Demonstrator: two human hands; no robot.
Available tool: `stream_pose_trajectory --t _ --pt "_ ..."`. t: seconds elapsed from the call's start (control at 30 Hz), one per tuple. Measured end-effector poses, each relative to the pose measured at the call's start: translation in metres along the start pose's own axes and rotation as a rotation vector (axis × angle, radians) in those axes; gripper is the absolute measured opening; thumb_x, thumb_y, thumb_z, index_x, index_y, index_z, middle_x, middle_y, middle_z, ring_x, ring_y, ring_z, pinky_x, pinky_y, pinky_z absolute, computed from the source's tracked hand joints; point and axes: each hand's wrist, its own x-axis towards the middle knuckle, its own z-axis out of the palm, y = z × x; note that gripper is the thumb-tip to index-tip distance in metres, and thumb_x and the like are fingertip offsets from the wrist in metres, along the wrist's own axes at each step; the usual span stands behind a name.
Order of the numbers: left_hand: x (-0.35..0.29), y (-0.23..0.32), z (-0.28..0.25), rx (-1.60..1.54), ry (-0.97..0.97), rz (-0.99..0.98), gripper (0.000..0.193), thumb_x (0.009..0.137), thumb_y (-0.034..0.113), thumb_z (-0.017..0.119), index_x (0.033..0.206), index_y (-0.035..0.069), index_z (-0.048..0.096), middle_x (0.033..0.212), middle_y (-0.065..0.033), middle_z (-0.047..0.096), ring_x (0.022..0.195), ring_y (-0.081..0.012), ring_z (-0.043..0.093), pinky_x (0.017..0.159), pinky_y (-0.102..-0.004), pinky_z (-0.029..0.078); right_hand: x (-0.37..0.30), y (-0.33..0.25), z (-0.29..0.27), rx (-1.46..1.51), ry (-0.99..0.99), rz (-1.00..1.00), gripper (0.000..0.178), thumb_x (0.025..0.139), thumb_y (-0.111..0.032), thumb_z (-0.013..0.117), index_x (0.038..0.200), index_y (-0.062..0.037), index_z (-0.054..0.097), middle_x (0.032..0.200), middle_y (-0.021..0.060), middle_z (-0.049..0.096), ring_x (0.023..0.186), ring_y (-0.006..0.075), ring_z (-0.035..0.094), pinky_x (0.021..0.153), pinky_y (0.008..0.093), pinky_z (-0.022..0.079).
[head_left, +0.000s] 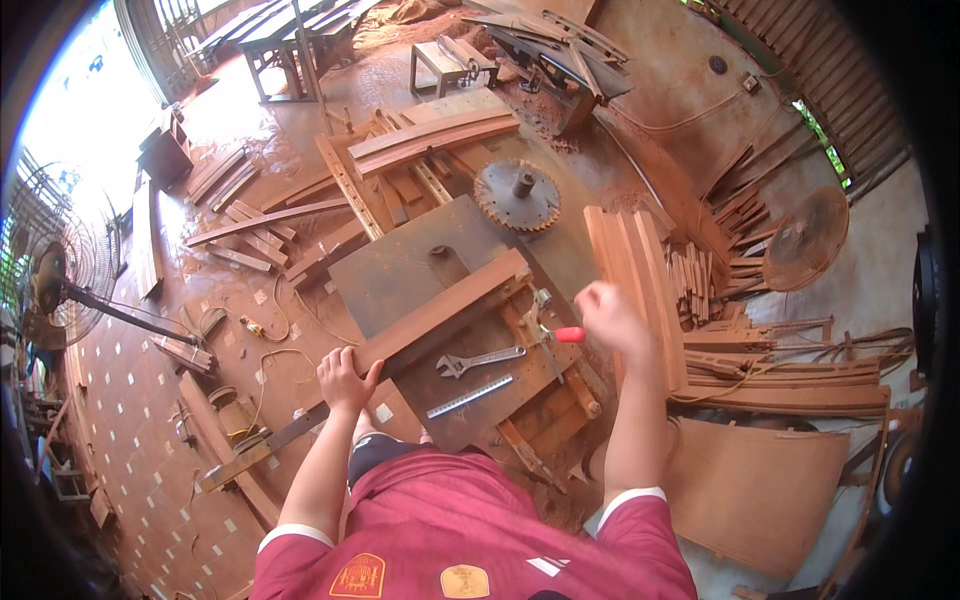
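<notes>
My left hand (345, 382) grips the near left end of a long reddish wooden board (445, 308), its thumb along one side and fingers over the end. The board lies diagonally across the dark metal saw table (385, 275). My right hand (612, 318) is raised at the board's far right end, fingers curled in; whether they hold anything is hidden. Just beside it sticks out a red handle (569, 334), joined to a metal clamp-like fitting (541, 300). On the tabletop in front of me lie an adjustable wrench (482, 361) and a steel ruler (470, 396).
A large round saw blade (517, 195) sits beyond the board. Long planks (635, 290) stand to the right, with stacked timber (780, 395) behind. A standing fan (55, 280) is at the left. Cables (262, 365) and wood pieces (245, 240) lie on the tiled floor.
</notes>
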Motion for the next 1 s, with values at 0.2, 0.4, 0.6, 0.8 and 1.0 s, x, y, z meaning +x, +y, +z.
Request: stream_pose_trajectory --t 0.2,0.4,0.6,0.8,1.0 --pt "0.000 -0.001 -0.002 -0.064 -0.019 -0.016 0.070 0.076 0.063 0.083 0.116 0.007 0.066 0.117 -0.0125 0.065 0.115 -0.0337 0.060 0.099 -0.0474 0.046 -0.012 -0.049 0.021 -0.153 0.146 -0.034 0.032 0.096 -0.032 0.067 0.103 -0.0008 0.071 0.091 0.0231 0.075 0.092 0.0410 0.074 0.082 0.0486 0.058" --pt "0.003 -0.008 0.002 -0.034 -0.024 0.055 0.069 0.080 0.063 0.079 0.117 0.006 0.065 0.118 -0.0117 0.064 0.114 -0.0318 0.059 0.099 -0.0458 0.044 -0.014 -0.027 0.057 -0.205 0.200 -0.111 0.032 0.094 -0.033 0.072 0.102 -0.0016 0.070 0.090 0.0218 0.075 0.089 0.0422 0.073 0.080 0.0504 0.057" --pt "0.030 -0.022 -0.009 0.074 -0.021 0.215 0.069 0.082 0.065 0.076 0.115 0.006 0.061 0.114 -0.0091 0.064 0.109 -0.0287 0.060 0.094 -0.0435 0.044 -0.036 0.003 0.069 -0.164 0.242 -0.116 0.030 0.093 -0.030 0.074 0.097 -0.0012 0.070 0.080 0.0187 0.072 0.080 0.0392 0.072 0.073 0.0488 0.056" --pt "0.074 -0.064 -0.057 0.230 0.046 0.339 0.073 0.079 0.067 0.076 0.116 0.006 0.059 0.115 -0.0106 0.061 0.110 -0.0306 0.059 0.097 -0.0457 0.043 -0.059 0.033 0.074 -0.051 0.311 -0.152 0.020 0.091 -0.022 0.076 0.092 -0.0030 0.070 0.070 0.0146 0.069 0.071 0.0348 0.071 0.067 0.0462 0.055" --pt "0.092 -0.122 -0.145 0.351 0.147 0.404 0.077 0.081 0.067 0.075 0.121 0.003 0.059 0.119 -0.0132 0.061 0.115 -0.0323 0.058 0.100 -0.0489 0.043 -0.079 0.037 0.109 0.048 0.216 -0.240 0.018 0.091 -0.022 0.075 0.094 -0.0046 0.071 0.069 0.0129 0.069 0.066 0.0343 0.070 0.065 0.0459 0.055"
